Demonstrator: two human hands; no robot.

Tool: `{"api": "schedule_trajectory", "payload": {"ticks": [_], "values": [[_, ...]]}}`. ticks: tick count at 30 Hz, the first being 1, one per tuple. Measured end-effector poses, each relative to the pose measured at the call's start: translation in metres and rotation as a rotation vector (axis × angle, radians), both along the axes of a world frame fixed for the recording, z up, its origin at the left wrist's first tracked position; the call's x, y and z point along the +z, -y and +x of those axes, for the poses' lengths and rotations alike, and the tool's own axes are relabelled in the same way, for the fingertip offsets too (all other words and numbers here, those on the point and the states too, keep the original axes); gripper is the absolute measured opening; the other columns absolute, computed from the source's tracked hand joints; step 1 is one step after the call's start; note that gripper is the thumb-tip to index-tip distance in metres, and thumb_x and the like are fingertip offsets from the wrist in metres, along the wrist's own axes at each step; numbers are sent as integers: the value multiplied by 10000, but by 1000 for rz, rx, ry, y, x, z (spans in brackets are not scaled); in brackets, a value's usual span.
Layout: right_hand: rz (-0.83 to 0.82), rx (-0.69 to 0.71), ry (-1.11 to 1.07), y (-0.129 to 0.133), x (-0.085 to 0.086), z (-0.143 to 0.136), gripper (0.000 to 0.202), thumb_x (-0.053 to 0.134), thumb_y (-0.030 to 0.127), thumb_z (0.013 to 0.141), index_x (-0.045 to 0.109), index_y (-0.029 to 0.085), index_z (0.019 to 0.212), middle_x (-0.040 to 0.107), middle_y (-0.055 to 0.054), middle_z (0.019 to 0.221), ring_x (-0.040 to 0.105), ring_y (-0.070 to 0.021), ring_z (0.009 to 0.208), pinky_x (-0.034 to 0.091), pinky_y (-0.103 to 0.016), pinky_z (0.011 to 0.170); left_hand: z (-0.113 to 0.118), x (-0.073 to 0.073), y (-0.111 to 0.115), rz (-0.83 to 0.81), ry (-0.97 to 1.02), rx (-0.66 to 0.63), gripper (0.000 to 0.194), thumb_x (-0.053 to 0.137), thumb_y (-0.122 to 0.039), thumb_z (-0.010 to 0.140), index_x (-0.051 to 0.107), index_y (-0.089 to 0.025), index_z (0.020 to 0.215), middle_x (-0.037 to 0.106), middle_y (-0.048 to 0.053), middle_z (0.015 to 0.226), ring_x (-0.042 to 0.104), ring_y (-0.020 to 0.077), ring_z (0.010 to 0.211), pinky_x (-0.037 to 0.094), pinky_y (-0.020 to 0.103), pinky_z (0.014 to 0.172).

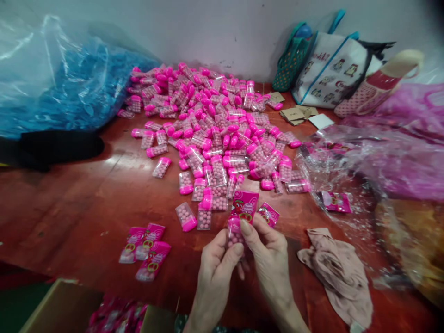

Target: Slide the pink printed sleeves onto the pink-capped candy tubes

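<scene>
Hands together: left hand (217,266) clamped on a pink-capped container (234,236) of pink balls; right hand (268,249) closed about its cap, a printed wrapper (244,200) standing behind. Whether the container sits inside the wrapper, cannot tell. Below left of the hands, a cardboard box (57,310) at the table's near edge. Leftward, a broad stretch of red tabletop (79,208), interrupted by three packets (153,261). Rightward, a narrower gap, bounded by a crumpled cloth (336,273). Ahead, the container heap (208,132) begins just past the fingertips, limiting forward room. Farther: clear plastic (350,180) right, bagged blue pieces (83,88) left, wall (222,32) behind.
</scene>
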State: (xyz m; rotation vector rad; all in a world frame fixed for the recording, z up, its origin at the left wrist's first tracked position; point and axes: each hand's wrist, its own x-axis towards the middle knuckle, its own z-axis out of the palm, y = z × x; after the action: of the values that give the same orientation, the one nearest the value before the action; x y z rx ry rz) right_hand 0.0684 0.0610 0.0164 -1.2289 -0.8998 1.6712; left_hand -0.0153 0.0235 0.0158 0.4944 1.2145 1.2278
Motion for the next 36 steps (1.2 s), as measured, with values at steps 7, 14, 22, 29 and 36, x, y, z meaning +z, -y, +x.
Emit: {"api": "schedule_trajectory", "payload": {"ticks": [7,14,22,29,36], "values": [[-51,-83,4,5,-8,3,181,687,338,748,632,169,714,560,36,582,462,-66,408,394,-168,364,2,5,-4,-22,-260,-52,164,513,-288,856,537,-161,754,424,-63,536,350,54,448,274,167,414],[-90,7,-230,-18,4,14,168,699,323,728,686,168,790,615,4,596,520,-84,437,406,-172,387,-2,9,-6,31,-364,-233,182,500,-309,860,561,-168,763,517,-33,586,424,73,485,334,188,468],[-224,4,-147,1,2,0,214,698,348,730,687,145,800,532,43,498,440,-56,354,324,-133,282,4,5,-1,-3,-324,-175,315,479,-360,861,574,-144,1070,440,-60,533,387,77,428,323,189,411],[-224,-51,-322,6,1,4,195,687,317,770,696,233,945,687,-7,815,622,-116,730,507,-207,708,3,6,-13,55,-379,-62,141,574,-236,801,620,-191,927,543,-29,687,493,91,594,432,187,577],[-253,13,-424,-8,9,18,208,654,364,794,712,169,839,683,-44,744,603,-122,633,497,-226,608,-20,26,-14,234,-709,-66,65,620,-157,750,680,-174,731,640,-11,602,573,113,511,456,195,503]]}}
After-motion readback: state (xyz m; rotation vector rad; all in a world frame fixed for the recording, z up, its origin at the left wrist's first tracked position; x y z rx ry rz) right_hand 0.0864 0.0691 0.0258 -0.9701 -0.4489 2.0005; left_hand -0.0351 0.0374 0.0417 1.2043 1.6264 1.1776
